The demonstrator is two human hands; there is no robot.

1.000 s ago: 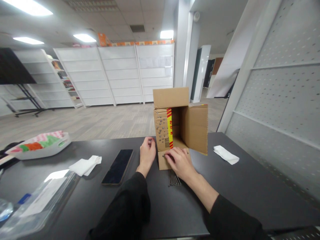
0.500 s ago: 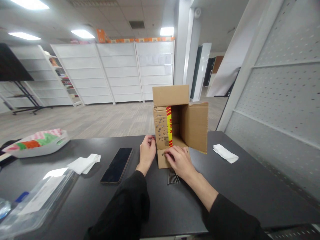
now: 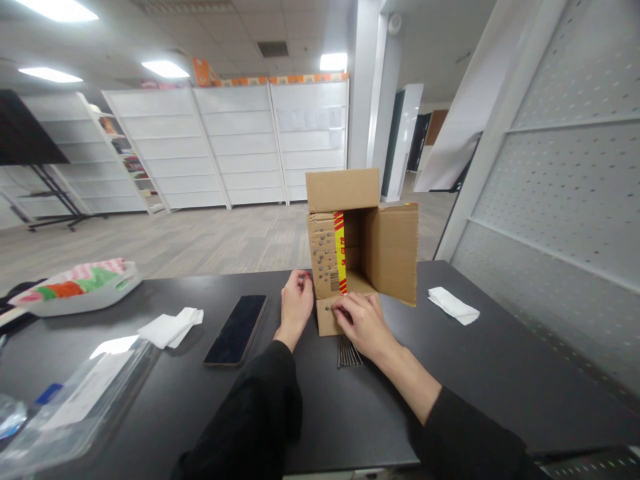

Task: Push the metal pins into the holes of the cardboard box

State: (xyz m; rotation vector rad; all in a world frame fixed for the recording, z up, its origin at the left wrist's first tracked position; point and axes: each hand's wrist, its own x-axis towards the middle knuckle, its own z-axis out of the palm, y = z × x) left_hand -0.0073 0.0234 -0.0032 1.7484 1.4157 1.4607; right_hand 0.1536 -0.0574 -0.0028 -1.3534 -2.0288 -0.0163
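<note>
An open cardboard box (image 3: 400, 253) stands on its side, its opening towards me. Several grey nail heads dot its left flap (image 3: 325, 263), beside a yellow and red tape strip (image 3: 340, 253). My left hand (image 3: 297, 303) is closed in a pinch at that flap's lower left edge; what its fingers hold is hidden. Curled over the lower flap (image 3: 329, 325), my right hand (image 3: 364, 323) has its fingertips pressed together beside a single nail head (image 3: 327, 308). Whether those fingers grip anything is hidden. Just below the flap lies a bunch of long nails (image 3: 349, 353), partly under my right hand.
A phone (image 3: 235, 330) lies left of my left hand on the dark table (image 3: 350, 420). Further left are a folded tissue (image 3: 170, 327), a clear plastic case (image 3: 85, 400) and a white basket (image 3: 75, 303) with colourful cloth. Another tissue (image 3: 453, 305) lies to the right.
The whole view has shifted very slightly. Both hands keep their places at the box, and nothing has visibly been taken up or let go.
</note>
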